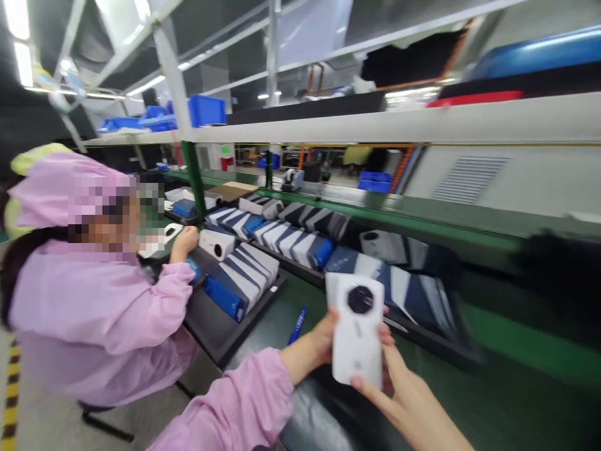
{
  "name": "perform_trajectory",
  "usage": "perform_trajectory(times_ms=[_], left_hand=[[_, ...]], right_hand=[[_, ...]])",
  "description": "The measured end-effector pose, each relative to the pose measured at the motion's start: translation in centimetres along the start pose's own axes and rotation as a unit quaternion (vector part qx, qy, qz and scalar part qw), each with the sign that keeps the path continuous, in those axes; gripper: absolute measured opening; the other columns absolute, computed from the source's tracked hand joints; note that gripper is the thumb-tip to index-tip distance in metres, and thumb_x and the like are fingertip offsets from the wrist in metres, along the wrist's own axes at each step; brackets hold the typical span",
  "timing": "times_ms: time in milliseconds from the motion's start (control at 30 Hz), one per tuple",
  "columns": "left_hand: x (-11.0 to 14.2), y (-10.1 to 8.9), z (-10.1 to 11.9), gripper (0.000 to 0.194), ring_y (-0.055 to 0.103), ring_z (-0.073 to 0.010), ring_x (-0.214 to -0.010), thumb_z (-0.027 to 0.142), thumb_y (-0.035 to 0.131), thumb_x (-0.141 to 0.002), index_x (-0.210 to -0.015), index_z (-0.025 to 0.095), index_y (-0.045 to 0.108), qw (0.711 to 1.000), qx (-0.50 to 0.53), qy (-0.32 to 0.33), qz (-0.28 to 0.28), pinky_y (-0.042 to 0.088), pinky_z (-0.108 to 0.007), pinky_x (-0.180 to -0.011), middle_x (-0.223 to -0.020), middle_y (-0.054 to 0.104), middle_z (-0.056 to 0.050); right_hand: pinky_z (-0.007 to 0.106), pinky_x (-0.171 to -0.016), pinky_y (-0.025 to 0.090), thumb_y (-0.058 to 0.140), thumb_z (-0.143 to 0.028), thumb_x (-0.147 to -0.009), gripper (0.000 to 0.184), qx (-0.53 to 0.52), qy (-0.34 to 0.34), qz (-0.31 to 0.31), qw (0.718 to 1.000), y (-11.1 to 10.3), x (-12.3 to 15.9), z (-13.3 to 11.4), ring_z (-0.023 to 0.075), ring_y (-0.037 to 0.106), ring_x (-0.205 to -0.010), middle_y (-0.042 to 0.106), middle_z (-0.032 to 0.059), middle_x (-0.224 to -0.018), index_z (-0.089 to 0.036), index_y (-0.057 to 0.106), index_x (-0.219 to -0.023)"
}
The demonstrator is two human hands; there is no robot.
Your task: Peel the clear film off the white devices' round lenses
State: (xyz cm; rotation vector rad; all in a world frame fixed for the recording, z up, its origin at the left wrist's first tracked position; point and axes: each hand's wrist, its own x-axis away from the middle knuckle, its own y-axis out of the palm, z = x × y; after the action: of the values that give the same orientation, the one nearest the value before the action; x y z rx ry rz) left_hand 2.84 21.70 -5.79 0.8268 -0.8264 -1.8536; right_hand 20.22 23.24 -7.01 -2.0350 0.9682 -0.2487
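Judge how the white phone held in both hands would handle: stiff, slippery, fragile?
The white phone is probably stiff, showing no bend between left hand and right hand. It may be slippery, as its back looks smooth. Its dark round camera disc looks glossy, so it could scratch.

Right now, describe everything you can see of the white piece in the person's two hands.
The white piece is a rounded rectangle, smooth like plastic or glass, with a large round dark disc in its upper part and faint marks below, too blurred to read. Held nearly upright above the green bench, it is gripped along its left edge by the left hand and at its right side by the right hand, whose thumb touches its lower face.
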Motion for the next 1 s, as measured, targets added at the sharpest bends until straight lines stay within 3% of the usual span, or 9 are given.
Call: perform_trajectory(times_ms=[33,67,100,200,333,467,567,733,1000], left_hand=[[0.4,0.7,0.8,0.08,0.061,-0.0184,-0.091,0.058,0.091,-0.049,-0.114,0.017,0.068,0.998,0.051,0.031,-0.019,0.053,-0.032,-0.081,-0.101,0.064,-0.008],[0.6,1.5,1.6,0.082,0.064,-0.0189,-0.091,0.06,0.09,-0.054,-0.119,0.015,0.067,0.996,0.069,0.048,-0.033,0.055,-0.033,-0.081,-0.103,0.065,-0.01],[0.7,2.3,2.4,0.086,0.065,-0.0197,-0.09,0.063,0.088,-0.055,-0.121,0.012,0.067,0.994,0.084,0.045,-0.046,0.057,-0.039,-0.086,-0.102,0.065,-0.011],[0.2,5.3,4.1,0.097,0.062,-0.0177,-0.094,0.069,0.082,-0.062,-0.137,0.012,0.06,0.986,0.111,0.019,-0.124,0.057,-0.041,-0.088,-0.107,0.061,-0.009],[-1.0,9.3,4.7,0.086,0.066,-0.0209,-0.099,0.069,0.077,-0.071,-0.133,0.011,0.066,0.985,0.039,-0.047,-0.159,0.056,-0.034,-0.089,-0.113,0.066,-0.013],[-1.2,11.6,4.9,0.065,0.068,-0.0219,-0.1,0.056,0.081,-0.074,-0.119,0.009,0.073,0.984,0.048,-0.132,-0.105,0.057,-0.037,-0.091,-0.112,0.069,-0.014],[-1.2,11.9,4.5,0.059,0.069,-0.0197,-0.096,0.056,0.08,-0.075,-0.115,0.013,0.075,0.983,-0.012,-0.156,-0.099,0.058,-0.033,-0.084,-0.108,0.069,-0.015],[-1.8,11.8,2.9,0.07,0.066,-0.0157,-0.088,0.054,0.089,-0.062,-0.115,0.01,0.072,0.98,-0.143,-0.134,0.039,0.056,-0.025,-0.073,-0.112,0.067,-0.018],[-1.7,11.7,2.3,0.073,0.066,-0.0159,-0.092,0.054,0.085,-0.07,-0.127,0.01,0.068,0.974,-0.156,-0.163,-0.019,0.056,-0.025,-0.076,-0.116,0.065,-0.02]], right_hand=[[0.024,-0.058,0.057,0.052,-0.063,-0.092,0.057,0.007,-0.063,0.063,0.996,-2.4,0.4,-2.1,0.0187,0.067,-0.065,0.067,0.0097,-0.081,-0.01,0.063,-0.111],[0.021,-0.058,0.056,0.058,-0.052,-0.093,0.032,0.041,-0.098,0.117,0.987,-4.7,0.5,-4.2,0.0136,0.066,-0.067,0.067,0.0002,-0.083,-0.022,0.068,-0.099],[0.015,-0.059,0.055,0.06,-0.045,-0.096,0.021,0.058,-0.137,0.228,0.962,-6.7,0.3,-6.3,0.0094,0.065,-0.066,0.067,-0.0042,-0.084,-0.026,0.067,-0.099],[0.007,-0.072,0.053,0.061,-0.043,-0.097,0.028,0.099,-0.126,0.355,0.921,-10.4,-0.5,-10.5,0.0055,0.066,-0.088,0.066,-0.0028,-0.109,-0.029,0.059,-0.121],[0.022,-0.103,0.05,0.059,-0.03,-0.1,0.039,-0.054,-0.155,0.391,0.906,-11.0,-0.9,-11.4,0.0129,0.056,-0.123,0.052,0.0044,-0.137,-0.032,0.05,-0.137],[0.03,-0.101,0.051,0.059,-0.026,-0.098,0.036,0.015,-0.167,0.449,0.878,-11.7,-0.5,-10.7,0.018,0.051,-0.128,0.048,0.0062,-0.139,-0.03,0.053,-0.134],[0.025,-0.101,0.047,0.062,-0.022,-0.097,0.029,0.1,-0.181,0.481,0.852,-12.8,0.0,-10.5,0.0124,0.052,-0.121,0.051,0.0043,-0.128,-0.028,0.061,-0.125],[0.026,-0.085,0.049,0.068,-0.012,-0.09,0.011,0.175,-0.188,0.461,0.849,-14.5,0.8,-9.9,0.0112,0.057,-0.099,0.057,0.0016,-0.107,-0.023,0.067,-0.094],[0.022,-0.078,0.048,0.068,-0.011,-0.089,0.008,0.14,-0.17,0.398,0.891,-15.9,2.5,-9.7,0.0099,0.058,-0.091,0.059,0.0019,-0.097,-0.018,0.065,-0.09]])
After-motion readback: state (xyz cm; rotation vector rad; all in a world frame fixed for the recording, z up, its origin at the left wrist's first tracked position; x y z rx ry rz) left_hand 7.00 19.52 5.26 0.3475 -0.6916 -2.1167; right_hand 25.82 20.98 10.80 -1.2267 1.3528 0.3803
